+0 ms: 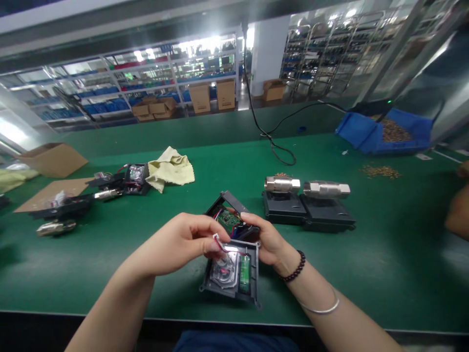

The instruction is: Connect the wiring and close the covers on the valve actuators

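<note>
Between my hands is a dark grey plastic housing in two opened halves. The nearer half [234,292] holds a clear round mechanism and a green battery [245,274]. In the farther half, a green circuit board [227,220] with coloured wires shows. My left hand [194,239] pinches a thin wire with a small white connector [216,237] above the nearer half. My right hand [266,239] grips the farther half by its right side, thumb on its edge. Its other fingers are partly hidden behind the housing.
Two closed grey housings with metal valve bodies [326,189] stand right of centre. A yellow cloth [171,168] and more opened units [136,178] lie left. Loose small brass parts [381,171] lie below a blue bin [366,132]. A black cable [282,159] hangs onto the bench. Another person's arm [458,210] shows right.
</note>
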The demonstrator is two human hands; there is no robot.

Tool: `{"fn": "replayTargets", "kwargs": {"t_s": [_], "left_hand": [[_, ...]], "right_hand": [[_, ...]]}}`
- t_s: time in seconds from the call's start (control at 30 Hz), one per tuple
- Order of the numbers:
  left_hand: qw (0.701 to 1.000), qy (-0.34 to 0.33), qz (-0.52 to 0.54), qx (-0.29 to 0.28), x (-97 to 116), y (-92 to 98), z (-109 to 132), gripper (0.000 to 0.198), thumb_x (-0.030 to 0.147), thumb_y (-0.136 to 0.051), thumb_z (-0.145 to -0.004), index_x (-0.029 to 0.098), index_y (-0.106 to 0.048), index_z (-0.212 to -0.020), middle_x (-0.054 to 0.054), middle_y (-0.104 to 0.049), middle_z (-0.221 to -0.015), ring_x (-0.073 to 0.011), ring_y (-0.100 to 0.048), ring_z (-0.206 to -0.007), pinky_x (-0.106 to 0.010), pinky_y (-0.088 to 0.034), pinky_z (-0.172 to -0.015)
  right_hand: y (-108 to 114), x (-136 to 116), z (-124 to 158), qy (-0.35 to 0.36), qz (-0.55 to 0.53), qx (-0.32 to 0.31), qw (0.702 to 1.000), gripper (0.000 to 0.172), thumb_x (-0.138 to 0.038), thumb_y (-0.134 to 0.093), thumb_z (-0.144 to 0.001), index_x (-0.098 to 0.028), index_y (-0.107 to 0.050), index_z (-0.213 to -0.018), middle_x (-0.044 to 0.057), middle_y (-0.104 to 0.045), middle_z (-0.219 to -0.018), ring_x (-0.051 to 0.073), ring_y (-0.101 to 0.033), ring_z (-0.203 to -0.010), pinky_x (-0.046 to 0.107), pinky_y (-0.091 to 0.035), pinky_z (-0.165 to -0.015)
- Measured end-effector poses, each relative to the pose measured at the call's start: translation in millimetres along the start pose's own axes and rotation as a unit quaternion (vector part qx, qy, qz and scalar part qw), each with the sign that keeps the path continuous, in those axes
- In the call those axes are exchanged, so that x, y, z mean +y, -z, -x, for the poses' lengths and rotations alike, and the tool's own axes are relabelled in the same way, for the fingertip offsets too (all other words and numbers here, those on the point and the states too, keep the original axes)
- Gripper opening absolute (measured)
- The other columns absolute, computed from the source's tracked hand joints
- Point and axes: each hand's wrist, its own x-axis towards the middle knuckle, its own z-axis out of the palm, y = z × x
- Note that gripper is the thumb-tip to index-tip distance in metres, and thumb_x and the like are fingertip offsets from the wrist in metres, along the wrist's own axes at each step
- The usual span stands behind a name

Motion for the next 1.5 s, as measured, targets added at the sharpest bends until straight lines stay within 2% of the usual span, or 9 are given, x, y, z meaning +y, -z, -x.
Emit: {"fn": "replayTargets", "kwargs": {"t_s": [0.2, 0.33, 0.43, 0.57, 0.77, 0.93, 1.1, 1.2, 1.5], "left_hand": [[0.938, -0.192, -0.272, 0.095, 4, 3.9, 15, 0.017, 0.015, -0.065, -0.078, 0.027, -0.076, -0.084, 0.001, -0.066, -0.082, -0.0092, -0.062, -0.077, -0.018, -0.048, -0.072], [0.926, -0.179, -0.303, 0.137, 8, -4.0, 17, 0.016, 0.010, -0.062, -0.072, 0.021, -0.072, -0.074, 0.001, -0.065, -0.079, -0.0087, -0.061, -0.072, -0.019, -0.047, -0.069], [0.966, -0.081, -0.200, 0.144, 9, -14.4, 9, 0.012, 0.010, -0.055, -0.067, 0.018, -0.063, -0.072, 0.005, -0.060, -0.061, -0.0075, -0.054, -0.055, -0.017, -0.043, -0.052], [0.991, 0.021, 0.068, 0.116, 4, -16.7, -6, 0.008, 0.015, -0.055, -0.060, 0.018, -0.054, -0.068, 0.008, -0.053, -0.049, -0.0064, -0.046, -0.039, -0.016, -0.040, -0.038], [0.977, 0.018, 0.201, 0.068, -10, -5.2, -7, 0.018, 0.018, -0.077, -0.063, 0.014, -0.071, -0.080, -0.001, -0.071, -0.066, -0.0089, -0.063, -0.055, -0.016, -0.051, -0.053], [0.972, -0.054, -0.011, 0.227, -13, -14.1, 4, 0.012, 0.021, -0.074, -0.069, 0.020, -0.076, -0.080, -0.001, -0.074, -0.071, -0.0120, -0.066, -0.061, -0.019, -0.051, -0.057], [0.871, -0.211, -0.287, 0.338, -15, -26.6, 7, 0.007, 0.021, -0.069, -0.079, 0.022, -0.075, -0.075, 0.000, -0.070, -0.071, -0.0125, -0.064, -0.066, -0.021, -0.051, -0.064], [0.833, -0.264, -0.323, 0.364, -17, -35.2, 7, 0.007, 0.020, -0.069, -0.081, 0.020, -0.074, -0.076, 0.000, -0.067, -0.073, -0.0112, -0.063, -0.069, -0.019, -0.051, -0.065], [0.834, -0.306, -0.348, 0.300, -25, -85.5, 13, 0.018, 0.024, -0.056, -0.092, 0.016, -0.068, -0.081, -0.002, -0.069, -0.074, -0.0112, -0.062, -0.069, -0.020, -0.051, -0.066]], "right_hand": [[-2, 1, 1, 0.011, 0.007, 0.003, 1.000, 0.036, -0.030, -0.080, -0.058, -0.017, -0.071, -0.090, 0.002, -0.076, -0.079, 0.017, -0.069, -0.068, 0.028, -0.052, -0.068], [0, 2, 1, 0.019, 0.032, -0.009, 0.999, 0.038, -0.033, -0.080, -0.059, -0.017, -0.070, -0.092, 0.001, -0.075, -0.076, 0.016, -0.068, -0.069, 0.028, -0.051, -0.071], [1, 2, 2, 0.021, 0.045, -0.033, 0.998, 0.036, -0.034, -0.080, -0.060, -0.016, -0.069, -0.090, 0.000, -0.073, -0.074, 0.014, -0.065, -0.062, 0.026, -0.049, -0.066], [0, 4, 3, 0.013, 0.056, -0.045, 0.997, 0.044, -0.036, -0.083, -0.056, -0.015, -0.068, -0.092, 0.001, -0.072, -0.073, 0.013, -0.064, -0.062, 0.024, -0.048, -0.063], [-1, 3, 4, 0.013, 0.061, -0.038, 0.997, 0.042, -0.039, -0.085, -0.053, -0.016, -0.068, -0.085, 0.000, -0.072, -0.072, 0.012, -0.063, -0.059, 0.022, -0.048, -0.059], [-2, 2, 3, 0.014, 0.053, -0.038, 0.998, 0.037, -0.039, -0.084, -0.055, -0.016, -0.067, -0.079, -0.001, -0.071, -0.069, 0.012, -0.063, -0.059, 0.023, -0.049, -0.061], [-2, 3, 4, 0.019, 0.051, -0.036, 0.998, 0.034, -0.035, -0.082, -0.058, -0.016, -0.067, -0.083, -0.002, -0.071, -0.070, 0.011, -0.062, -0.060, 0.022, -0.048, -0.059], [-3, 4, 5, 0.022, 0.058, -0.029, 0.998, 0.042, -0.036, -0.083, -0.056, -0.016, -0.067, -0.089, -0.001, -0.071, -0.069, 0.012, -0.062, -0.059, 0.022, -0.048, -0.059], [-5, 4, 9, 0.013, 0.069, -0.013, 0.997, 0.041, -0.034, -0.083, -0.053, -0.016, -0.067, -0.085, -0.001, -0.070, -0.072, 0.011, -0.061, -0.060, 0.021, -0.047, -0.057]]}}
